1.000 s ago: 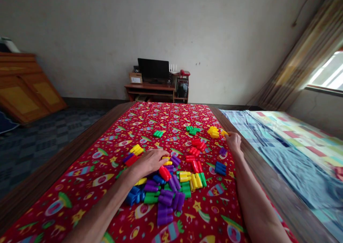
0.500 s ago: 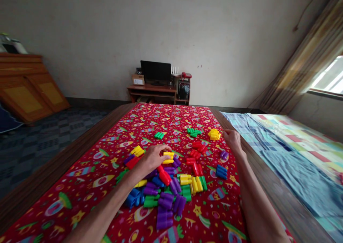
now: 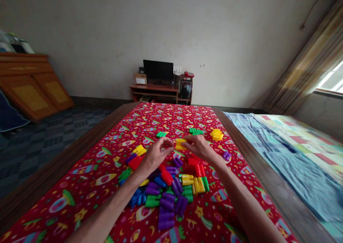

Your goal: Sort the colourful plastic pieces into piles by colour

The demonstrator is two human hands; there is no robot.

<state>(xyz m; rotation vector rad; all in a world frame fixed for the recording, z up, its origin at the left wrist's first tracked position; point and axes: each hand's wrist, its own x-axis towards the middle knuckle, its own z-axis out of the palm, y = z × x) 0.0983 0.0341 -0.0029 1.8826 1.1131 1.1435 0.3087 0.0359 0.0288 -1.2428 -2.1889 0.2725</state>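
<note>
Above the red patterned cloth, my left hand and my right hand meet over the table's middle. Both are pinched on a yellow block held between their fingertips, with the right hand's fingers over its right end and the left hand's at its left end. Just below the hands lies a heap of blocks: purple, green, blue, red and yellow.
Small separate groups lie farther out: yellow blocks, green blocks, more green blocks, a purple one. A bed with a plaid sheet runs along the right. A desk with a monitor stands at the far wall.
My left hand lifted a yellow block off the heap. My right hand came in from the table's right edge, and both hands now meet in the middle.
</note>
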